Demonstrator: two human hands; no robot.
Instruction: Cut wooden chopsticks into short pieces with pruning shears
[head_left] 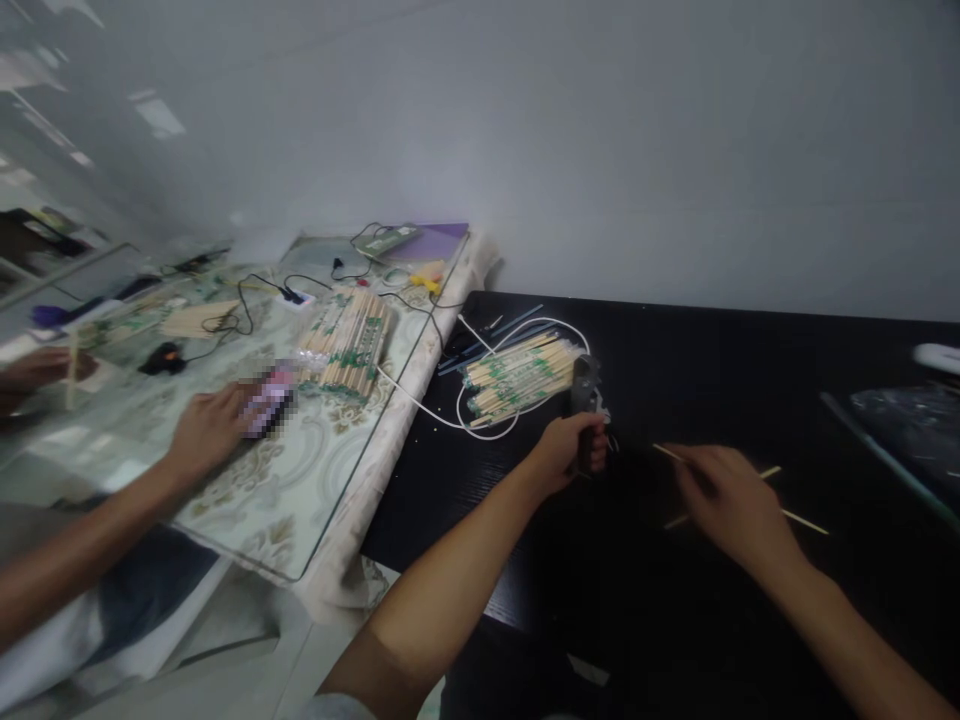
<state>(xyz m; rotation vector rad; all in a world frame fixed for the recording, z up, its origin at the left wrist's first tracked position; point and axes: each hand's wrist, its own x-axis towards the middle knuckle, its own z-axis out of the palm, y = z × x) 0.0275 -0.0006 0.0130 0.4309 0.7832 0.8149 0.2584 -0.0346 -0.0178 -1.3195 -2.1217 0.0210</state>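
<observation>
On the black table, my left hand (566, 452) is closed around the handle of a dark tool that looks like a glue gun (585, 383), held upright. My right hand (731, 500) pinches a thin wooden chopstick (666, 452), whose tip sticks out past the fingers to the left. Beneath that hand more chopsticks (806, 522) lie on the table, partly covered by it. Left of the tool lies a plastic-wrapped pack of chopsticks (525, 375) with green print. A white cord (480, 432) loops around the pack.
Blue sticks (517, 322) lie behind the pack. Clear plastic wrapping (911, 425) sits at far right. On the adjoining glass-topped table (300, 540), another person's hand (206, 430) touches a blurred phone-like object (268, 403); another chopstick pack (349, 340) and cables lie there.
</observation>
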